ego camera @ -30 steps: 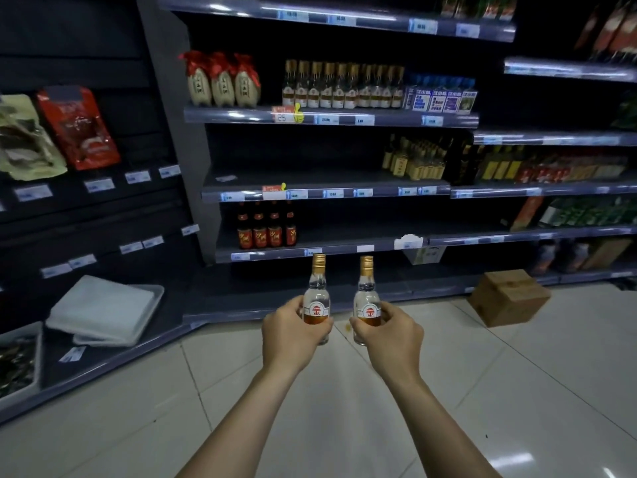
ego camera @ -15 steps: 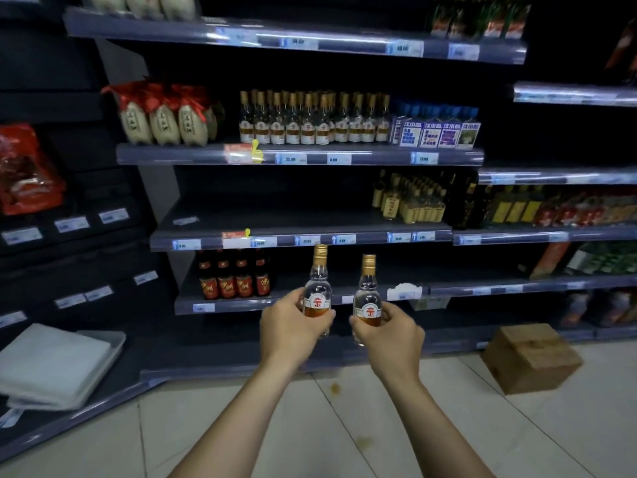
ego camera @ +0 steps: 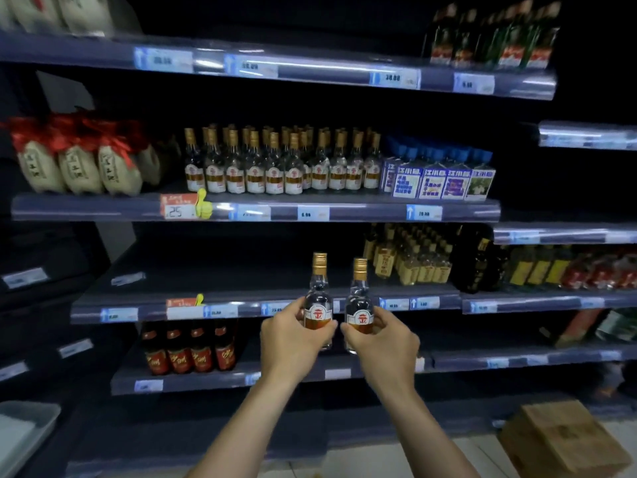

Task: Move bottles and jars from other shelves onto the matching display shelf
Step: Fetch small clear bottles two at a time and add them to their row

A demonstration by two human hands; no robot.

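**Item 1. Left bottle** (ego camera: 319, 288): small clear glass, gold cap, red-and-white label. It is upright, one level below the matching row (ego camera: 275, 167) and out in front of the shelving. The left hand (ego camera: 293, 339) holds it, with fingers and thumb curled round its lower body.

**Item 2. Right bottle** (ego camera: 359, 298): same type, upright, also one level below the matching row. It stands just beside item 1; I cannot tell whether they touch. The right hand (ego camera: 386, 343) holds it, fingers wrapped round the label and base.

**Item 3. Matching row:** bottles of the same type, several deep, on the display shelf (ego camera: 344, 210).
- Blue cartons (ego camera: 441, 181) stand directly right of the row.
- Cloth-wrapped jars (ego camera: 79, 167) with red tops stand to its left, across a narrow gap.

**Item 4. Dark red-labelled bottles** (ego camera: 189, 350): two levels below the row, to its left.

**Item 5. Cardboard box** (ego camera: 562, 439): far below the row, to its right.

**Status:** both bottles are in carry and not yet shelved.

**Hazards, as judged:**
- The row's front looks packed, so a bottle pushed in there could topple its neighbours or shove them into the cartons.
- Only the gap at the row's left end seems free, and its depth is unclear.
- Both hands are occupied, so neither can steady the row.
- Smooth glass held low may slip on the lift.
- The two carried bottles could knock together.
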